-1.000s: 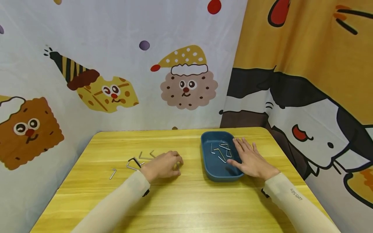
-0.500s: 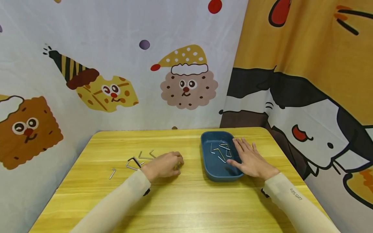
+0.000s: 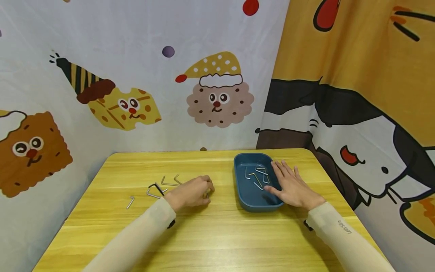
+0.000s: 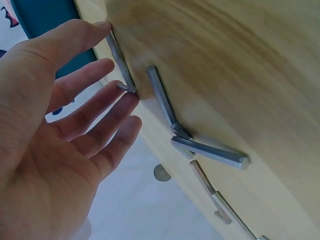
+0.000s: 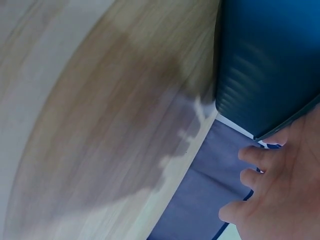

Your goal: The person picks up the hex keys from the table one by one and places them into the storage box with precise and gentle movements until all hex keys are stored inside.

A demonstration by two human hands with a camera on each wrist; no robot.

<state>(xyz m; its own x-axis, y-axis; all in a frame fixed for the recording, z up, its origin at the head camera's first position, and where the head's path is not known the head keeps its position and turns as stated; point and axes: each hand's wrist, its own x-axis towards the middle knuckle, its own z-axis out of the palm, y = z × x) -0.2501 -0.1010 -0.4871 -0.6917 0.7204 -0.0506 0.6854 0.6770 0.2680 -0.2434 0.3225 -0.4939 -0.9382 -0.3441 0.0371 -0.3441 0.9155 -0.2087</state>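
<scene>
My left hand (image 3: 191, 192) is low over the table, with thumb and fingers at a silver hex key (image 4: 121, 59). In the left wrist view the thumb tip meets one end of it and the fingertips meet the bent end. From the head view the hand hides most of that key. My right hand (image 3: 295, 187) lies with spread fingers on the right rim of a blue tray (image 3: 240, 196). Inside the tray are several hex keys (image 3: 256, 179). Left of my left hand lie a dark hex key (image 3: 158, 188) crossing a silver one (image 3: 153, 195).
A small hex key (image 3: 130, 202) lies farthest left on the wooden table (image 3: 217, 241). Two thinner hex keys, one long (image 3: 169, 184) and one partly behind the hand (image 3: 177, 179), lie farther back. A printed curtain (image 3: 142, 37) hangs behind the table.
The left hand stays almost in place, its fingers shifting slightly around the hex key. The right hand and tray have not visibly moved.
</scene>
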